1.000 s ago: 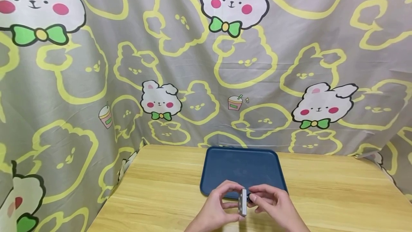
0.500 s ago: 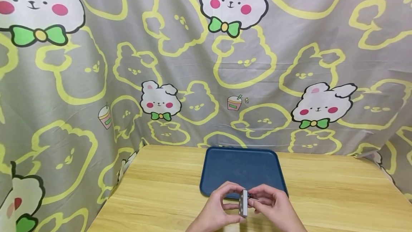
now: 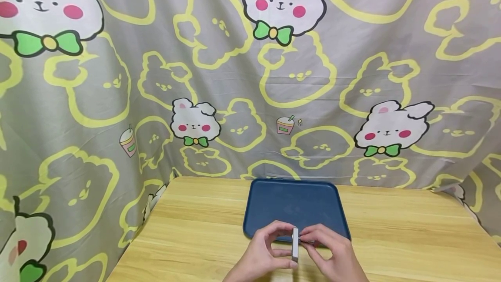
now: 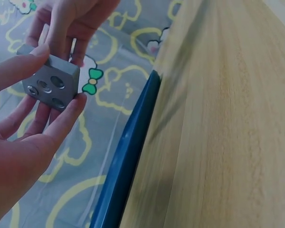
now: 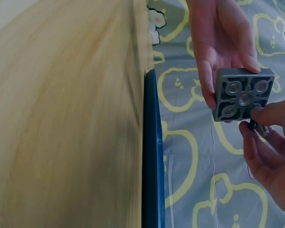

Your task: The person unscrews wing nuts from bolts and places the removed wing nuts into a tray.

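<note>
A square grey metal block (image 5: 243, 95) is held upright above the table by its edges, between thumb and fingers of my left hand (image 3: 263, 249). Its ribbed face, with a hole at each corner and one in the centre, shows in the right wrist view; the flatter face with round holes shows in the left wrist view. My right hand (image 3: 332, 247) is close against the ribbed side. Its thumb and fingers pinch small screw-like pieces (image 5: 262, 130), dark and silvery, at the block's lower corner. The fingers partly hide these pieces.
A dark blue tray (image 3: 291, 201) lies on the wooden table (image 3: 195, 216) just beyond the hands. Behind and to the sides hangs a grey curtain (image 3: 235, 82) with cartoon bears and yellow outlines.
The block has turned slightly, so its holed face no longer shows in the head view. The right fingers have shifted their pinch on the small pieces, and the dark round end is now hidden.
</note>
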`<control>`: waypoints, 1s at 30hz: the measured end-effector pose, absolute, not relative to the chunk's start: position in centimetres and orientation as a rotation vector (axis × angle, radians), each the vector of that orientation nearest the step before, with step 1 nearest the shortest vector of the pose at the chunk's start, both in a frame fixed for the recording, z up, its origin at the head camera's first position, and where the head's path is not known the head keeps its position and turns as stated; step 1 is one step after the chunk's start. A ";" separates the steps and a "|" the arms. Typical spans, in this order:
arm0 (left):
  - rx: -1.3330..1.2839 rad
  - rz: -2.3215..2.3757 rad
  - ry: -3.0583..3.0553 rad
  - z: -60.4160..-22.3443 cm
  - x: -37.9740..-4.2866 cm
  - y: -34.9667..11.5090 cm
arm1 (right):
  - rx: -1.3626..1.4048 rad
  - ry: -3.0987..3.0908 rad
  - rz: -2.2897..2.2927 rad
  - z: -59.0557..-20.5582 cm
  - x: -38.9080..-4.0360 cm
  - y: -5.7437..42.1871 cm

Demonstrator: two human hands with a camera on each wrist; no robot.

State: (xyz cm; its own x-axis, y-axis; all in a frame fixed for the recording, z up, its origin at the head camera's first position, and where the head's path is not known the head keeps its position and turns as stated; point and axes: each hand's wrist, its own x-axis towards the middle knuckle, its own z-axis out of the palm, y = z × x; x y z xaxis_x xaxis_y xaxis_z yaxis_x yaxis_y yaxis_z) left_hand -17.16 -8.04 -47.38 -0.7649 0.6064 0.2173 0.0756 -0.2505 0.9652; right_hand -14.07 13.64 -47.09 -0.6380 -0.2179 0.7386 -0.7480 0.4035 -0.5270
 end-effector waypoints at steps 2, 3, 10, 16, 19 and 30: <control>0.807 2.075 1.651 -47.3 -17.2 -8.1 | 0.857 -2.073 1.170 -47.1 -14.1 13.7; 0.803 2.074 1.650 -47.3 -17.1 -8.1 | 0.880 -2.054 1.155 -47.2 -14.1 13.7; 0.774 2.080 1.630 -47.1 -17.1 -8.1 | 0.969 -1.877 0.978 -47.6 -14.8 13.6; 0.764 2.082 1.645 -47.1 -17.1 -8.0 | 0.965 -1.876 0.997 -47.7 -14.8 13.8; 0.756 2.084 1.673 -47.1 -17.2 -8.1 | 0.956 -1.916 1.102 -47.4 -14.5 13.9; 0.805 2.071 1.744 -47.1 -17.0 -7.9 | 0.229 -2.327 1.989 -45.6 -13.9 14.3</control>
